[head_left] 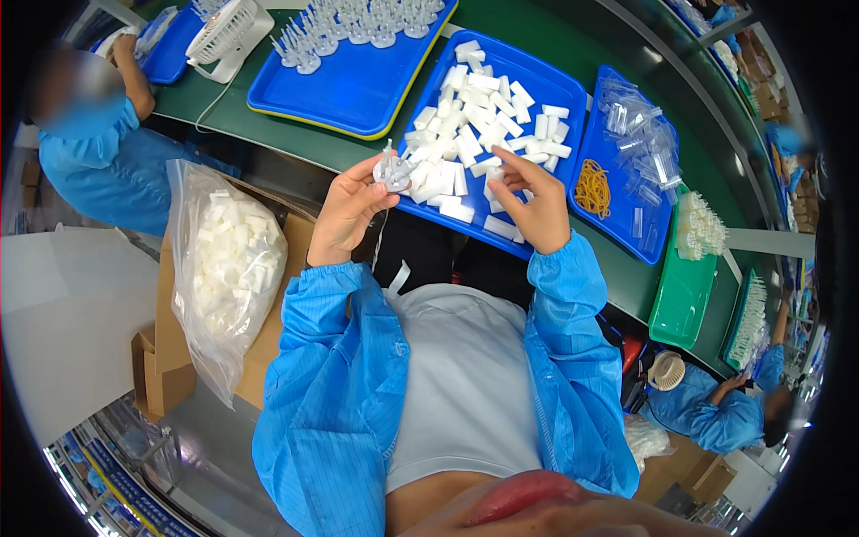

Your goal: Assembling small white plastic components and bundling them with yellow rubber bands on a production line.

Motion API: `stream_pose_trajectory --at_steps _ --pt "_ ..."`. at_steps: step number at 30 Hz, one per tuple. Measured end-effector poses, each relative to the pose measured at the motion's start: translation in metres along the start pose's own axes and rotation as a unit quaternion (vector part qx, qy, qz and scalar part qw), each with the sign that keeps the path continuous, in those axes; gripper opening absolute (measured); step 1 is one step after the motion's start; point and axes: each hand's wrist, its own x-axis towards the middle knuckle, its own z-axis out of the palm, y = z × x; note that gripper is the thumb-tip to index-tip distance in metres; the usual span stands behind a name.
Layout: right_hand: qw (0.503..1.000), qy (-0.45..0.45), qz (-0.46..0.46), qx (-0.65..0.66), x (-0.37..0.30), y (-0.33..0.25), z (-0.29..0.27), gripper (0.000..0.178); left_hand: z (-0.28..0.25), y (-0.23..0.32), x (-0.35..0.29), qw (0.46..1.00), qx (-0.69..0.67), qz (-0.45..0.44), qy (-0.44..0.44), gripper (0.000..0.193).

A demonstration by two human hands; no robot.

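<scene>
My left hand (351,208) is closed on a pale grey plastic part with a round base and upright prongs (392,172), held by its edge between thumb and fingers. The part is over the near left edge of a blue tray (580,98) heaped with small white blocks (461,112). At the near right side of that heap is my right hand (542,204). Its thumb and index finger close around a white block (492,179), partly hidden by the fingers.
Left of the blocks, another blue tray (358,107) holds several pronged parts (358,22). To the right, a blue tray has yellow rubber bands (592,190) and clear plastic pieces (640,134). Beyond is a green tray (682,304). A bag of white blocks (228,242) rests on a carton. Co-workers sit either side.
</scene>
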Motion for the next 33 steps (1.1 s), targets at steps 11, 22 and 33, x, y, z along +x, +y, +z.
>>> stream_pose_trajectory --at_steps 11,22,33 --pt "0.95 0.044 0.031 0.307 -0.023 -0.029 -0.021 0.046 0.025 -0.016 -0.002 0.998 -0.022 0.024 -0.044 0.069" --pt "0.991 0.014 -0.047 0.127 -0.029 -0.034 -0.02 0.035 0.06 -0.046 -0.005 0.976 -0.184 -0.078 -0.087 0.059" --pt "0.988 0.058 -0.124 -0.075 -0.039 -0.026 -0.038 0.02 0.066 -0.039 -0.006 0.996 -0.058 -0.024 -0.058 0.047"
